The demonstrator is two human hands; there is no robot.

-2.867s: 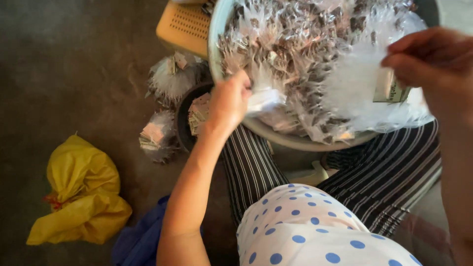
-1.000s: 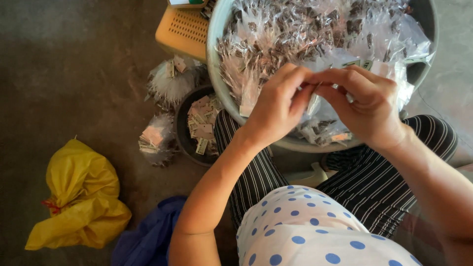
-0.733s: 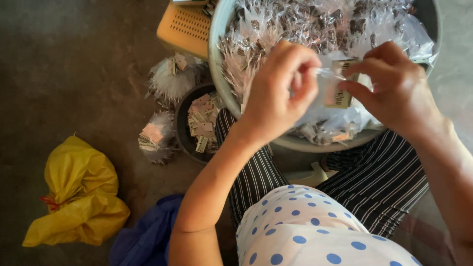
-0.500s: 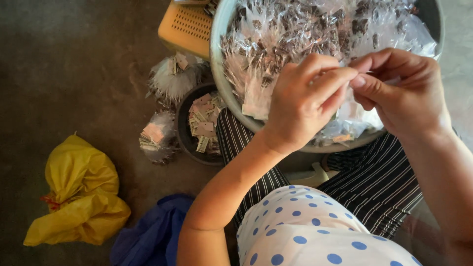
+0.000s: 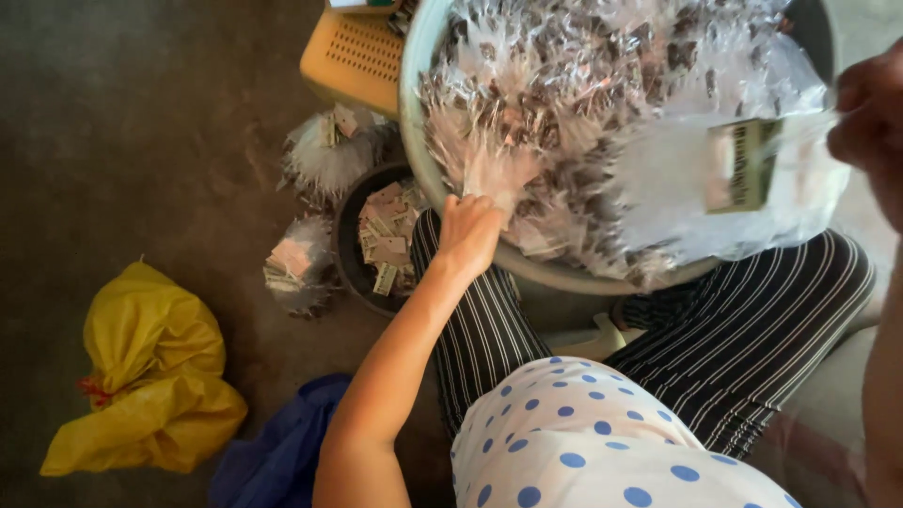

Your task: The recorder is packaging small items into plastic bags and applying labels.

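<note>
One big round basin (image 5: pixel 425 141) rests on my striped knees, and I place everything from it. It is heaped full with small clear packets (image 5: pixel 574 103) holding dark pieces. Far below and left of the basin, a yellow bag (image 5: pixel 141 376) lies on the floor, with blue cloth (image 5: pixel 277 456) beside it. A yellow perforated basket (image 5: pixel 353 58) touches the basin's upper left side. Just left of the basin stands a dark bowl (image 5: pixel 350 268) with paper tags, between two fluffy bundles (image 5: pixel 324 155). My left hand (image 5: pixel 467 235) is at the basin's near rim, fingers curled and pinching one packet from the heap. My right hand (image 5: pixel 870 122) is at the basin's right edge, fingers pressed together on a clear bag with a tag (image 5: pixel 734 169), held over the heap.
</note>
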